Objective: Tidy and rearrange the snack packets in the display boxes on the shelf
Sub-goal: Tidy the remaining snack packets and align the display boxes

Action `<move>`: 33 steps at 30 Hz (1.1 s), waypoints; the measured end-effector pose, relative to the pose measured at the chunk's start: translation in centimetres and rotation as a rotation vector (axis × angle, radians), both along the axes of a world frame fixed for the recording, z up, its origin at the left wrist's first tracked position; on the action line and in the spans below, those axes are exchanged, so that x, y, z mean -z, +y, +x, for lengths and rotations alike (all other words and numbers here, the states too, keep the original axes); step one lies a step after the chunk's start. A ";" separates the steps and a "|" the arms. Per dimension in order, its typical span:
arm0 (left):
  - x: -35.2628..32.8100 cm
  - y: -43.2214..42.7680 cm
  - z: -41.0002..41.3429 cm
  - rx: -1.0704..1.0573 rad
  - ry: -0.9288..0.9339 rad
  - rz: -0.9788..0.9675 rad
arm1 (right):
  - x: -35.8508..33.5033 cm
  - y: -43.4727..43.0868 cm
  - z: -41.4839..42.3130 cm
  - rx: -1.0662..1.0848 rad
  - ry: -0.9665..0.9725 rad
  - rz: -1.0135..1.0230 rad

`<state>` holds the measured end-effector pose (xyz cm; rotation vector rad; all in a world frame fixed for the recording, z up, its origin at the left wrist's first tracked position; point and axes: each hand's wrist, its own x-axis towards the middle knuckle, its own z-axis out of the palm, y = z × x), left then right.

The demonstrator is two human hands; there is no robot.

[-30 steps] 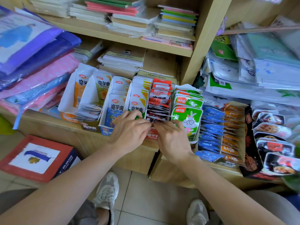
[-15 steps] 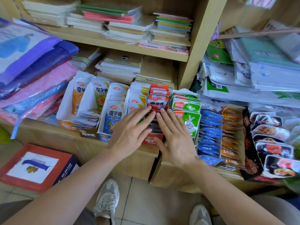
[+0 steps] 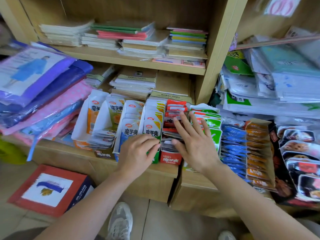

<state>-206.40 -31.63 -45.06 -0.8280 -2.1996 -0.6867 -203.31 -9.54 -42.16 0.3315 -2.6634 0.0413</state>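
The right hand [image 3: 194, 144] lies flat with fingers spread wide over the row of small red foil snack packets [image 3: 174, 110], which stand in the narrow red cardboard display box [image 3: 170, 158]. A second ago both hands were curled into the front of that row, then pressed flat on it. The left hand [image 3: 136, 153], fingers relaxed and holding nothing, has slipped back to the box's left front corner. The red row looks squared up. The green-and-white packets [image 3: 207, 122] just to its right on the wooden shelf [image 3: 155, 172] seem next.

Snack packets [image 3: 152, 118] in boxes [image 3: 170, 158] — notebooks [image 3: 133, 82] behind
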 end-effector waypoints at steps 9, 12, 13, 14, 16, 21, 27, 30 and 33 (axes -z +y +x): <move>1.1 -4.3 0.3 -0.005 -0.161 -0.170 | 0.3 -0.6 -1.5 -0.014 0.057 0.013; 1.0 -4.8 1.2 0.003 -0.187 -0.181 | -0.5 -1.3 -0.9 -0.046 0.143 -0.109; 0.9 -5.1 1.3 0.005 -0.170 -0.178 | -0.9 -1.7 -0.7 -0.061 0.174 -0.141; 0.6 -5.5 1.3 -0.006 -0.140 -0.161 | -1.3 -2.2 -0.4 -0.082 0.205 -0.160; -0.1 -6.6 1.2 -0.074 -0.068 -0.096 | -2.1 -3.6 0.1 -0.147 0.229 -0.194; -2.6 -11.5 0.3 -0.166 -0.101 -0.002 | -2.4 -9.5 -0.8 -0.294 -0.048 -0.280; -1.6 -17.7 -1.4 -0.117 -0.535 -0.034 | -2.6 -15.2 -4.3 -0.323 -0.438 -0.323; -1.3 -18.1 -2.1 -0.083 -0.543 0.026 | -1.2 -16.7 -5.7 -0.316 -0.423 -0.328; -1.3 -18.3 -3.0 -0.066 -0.607 0.097 | 0.4 -17.6 -6.2 -0.293 -0.294 -0.391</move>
